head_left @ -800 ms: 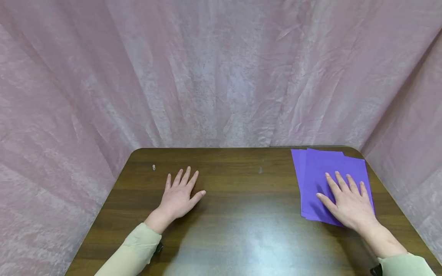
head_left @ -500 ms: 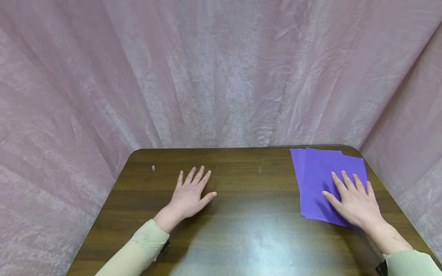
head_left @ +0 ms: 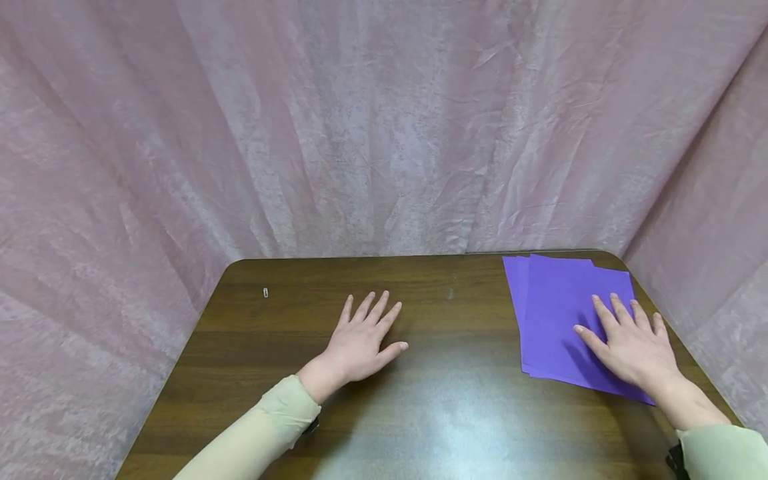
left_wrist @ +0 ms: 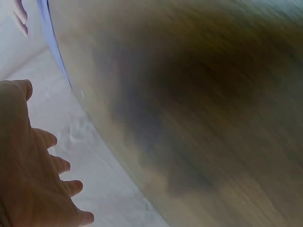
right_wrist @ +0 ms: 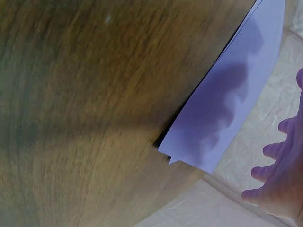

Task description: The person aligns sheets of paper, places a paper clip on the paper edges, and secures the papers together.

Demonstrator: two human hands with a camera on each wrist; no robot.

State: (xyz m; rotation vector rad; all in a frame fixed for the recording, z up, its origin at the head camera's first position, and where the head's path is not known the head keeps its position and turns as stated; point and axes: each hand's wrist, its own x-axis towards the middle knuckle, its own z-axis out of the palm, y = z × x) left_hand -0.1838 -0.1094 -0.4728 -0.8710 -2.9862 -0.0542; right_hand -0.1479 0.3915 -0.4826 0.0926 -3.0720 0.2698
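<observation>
My left hand [head_left: 359, 343] hovers over the middle of the wooden table [head_left: 444, 413], palm down, fingers spread and holding nothing; its blurred shadow falls on the wood in the left wrist view. On the right, my right hand [head_left: 633, 343] is spread above a few overlapping sheets of purple paper [head_left: 558, 313]. A gap and a shadow between that hand and the paper [right_wrist: 213, 109] show in the right wrist view. Toward the back left lies a small paper clip [head_left: 266, 293], well away from the left hand.
Pink velvet curtain [head_left: 384, 133] hangs right behind the table's back edge and along its sides. The purple sheets lie near the rounded back right corner, fanned slightly out of line. A glare patch shows on the front middle of the tabletop.
My left hand has moved right, from near the paper clip toward the table's middle. My right hand has drifted slightly right over the purple paper. The sheets and clip stay in place.
</observation>
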